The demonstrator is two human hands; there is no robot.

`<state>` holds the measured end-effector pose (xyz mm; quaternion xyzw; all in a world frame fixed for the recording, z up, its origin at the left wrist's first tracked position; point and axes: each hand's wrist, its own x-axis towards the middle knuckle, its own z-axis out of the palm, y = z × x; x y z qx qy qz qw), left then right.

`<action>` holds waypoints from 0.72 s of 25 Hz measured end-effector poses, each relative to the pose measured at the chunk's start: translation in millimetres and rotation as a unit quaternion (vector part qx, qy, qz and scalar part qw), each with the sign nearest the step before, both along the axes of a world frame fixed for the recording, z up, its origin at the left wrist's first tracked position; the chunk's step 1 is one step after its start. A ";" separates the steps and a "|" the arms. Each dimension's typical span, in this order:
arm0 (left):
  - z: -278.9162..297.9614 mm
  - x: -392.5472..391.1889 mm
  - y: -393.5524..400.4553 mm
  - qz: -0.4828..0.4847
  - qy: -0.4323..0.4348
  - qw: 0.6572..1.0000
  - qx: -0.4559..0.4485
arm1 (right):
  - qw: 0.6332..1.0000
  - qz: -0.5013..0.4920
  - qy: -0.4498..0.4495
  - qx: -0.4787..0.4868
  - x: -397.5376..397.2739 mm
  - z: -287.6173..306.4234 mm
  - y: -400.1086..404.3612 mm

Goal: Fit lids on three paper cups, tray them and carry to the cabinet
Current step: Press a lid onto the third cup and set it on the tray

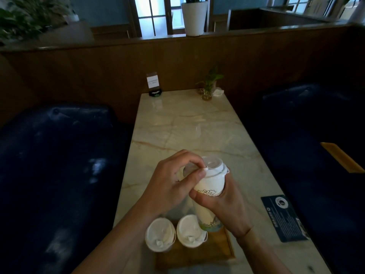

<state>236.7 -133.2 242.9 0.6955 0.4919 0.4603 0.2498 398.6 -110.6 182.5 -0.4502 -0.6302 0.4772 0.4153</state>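
White paper, printed w/ a line pattern up top and green-blue art near the base: that's the third cup (209,196), held tilted above the near end of the table, its bottom hanging just over the tray. Its white plastic lid (214,165) sits on the rim, tab sticking out to the right. The right hand (221,208) is wrapped around the cup's mid-body, fingers curled in front, thumb side behind. The left hand (173,180) is on the lid's left edge, thumb and bent fingers pinching/pressing at the rim; whether the lid is fully seated can't be told. Below, two more lidded cups stand upright side by side on the wooden tray (221,252): left cup (160,234) at the tray's left edge, middle cup (190,231) just beside it, nearly touching the held cup's base. The tray rests on a pale marble-look table (187,123) w/ tan veins. A dark printed card (284,218) lies flat at the right, near the table edge, well apart from the tray. At the far end: a small plant in a glass (208,89) and a sign holder (155,84). Dark blue bench seats flank both sides.
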 end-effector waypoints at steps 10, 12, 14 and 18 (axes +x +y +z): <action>-21.8 1.2 -5.5 0.011 -0.009 1.000 0.001 | 0.999 0.027 -0.025 -0.028 4.7 -11.3 -1.0; -24.2 3.5 -5.4 0.018 -0.014 1.000 0.007 | 0.999 0.030 -0.019 -0.032 6.1 -12.0 -0.5; -23.7 6.5 -3.8 0.018 -0.021 1.000 0.015 | 0.999 0.032 -0.017 -0.028 9.2 -9.7 0.8; -18.6 18.0 2.3 0.025 -0.022 0.999 0.024 | 1.000 0.021 -0.002 -0.005 18.6 -4.4 4.9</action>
